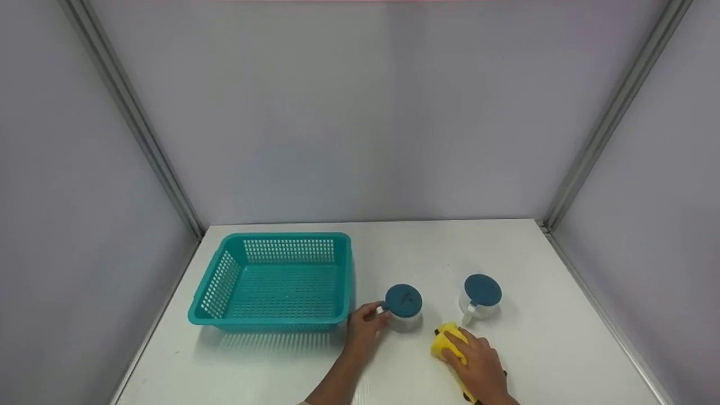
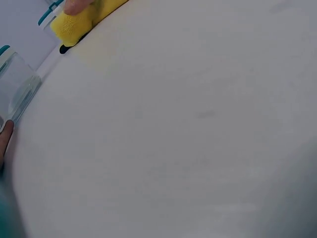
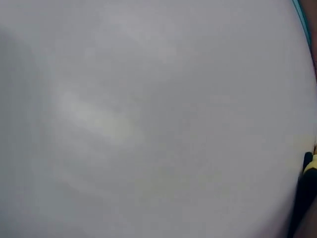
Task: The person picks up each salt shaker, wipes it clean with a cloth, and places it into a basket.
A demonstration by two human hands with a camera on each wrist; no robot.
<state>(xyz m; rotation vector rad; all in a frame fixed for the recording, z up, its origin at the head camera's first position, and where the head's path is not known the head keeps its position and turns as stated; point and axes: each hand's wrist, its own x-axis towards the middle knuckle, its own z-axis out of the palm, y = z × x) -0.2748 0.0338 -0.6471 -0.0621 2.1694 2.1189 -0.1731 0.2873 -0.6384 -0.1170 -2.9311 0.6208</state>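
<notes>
My left hand (image 1: pixel 364 332) pinches the pale handle of a clear glass mug (image 1: pixel 406 323) with a dark teal lid, just right of the basket. In the left wrist view that mug (image 2: pixel 20 84) shows at the left edge, a fingertip at its base. My right hand (image 1: pixel 478 365) grips a yellow fuzzy plush thing (image 1: pixel 448 333) with black bits, lying along the table. Its fuzzy surface (image 2: pixel 72 29) shows at the top of the left wrist view. Behind the right hand stands a second glass mug (image 1: pixel 482 298) with a teal lid, its handle toward me.
A teal plastic basket (image 1: pixel 273 322) with lattice walls stands on the left of the white table (image 1: pixel 416 253), nothing inside it. Grey panels (image 1: pixel 365 112) close in the table at the back and both sides.
</notes>
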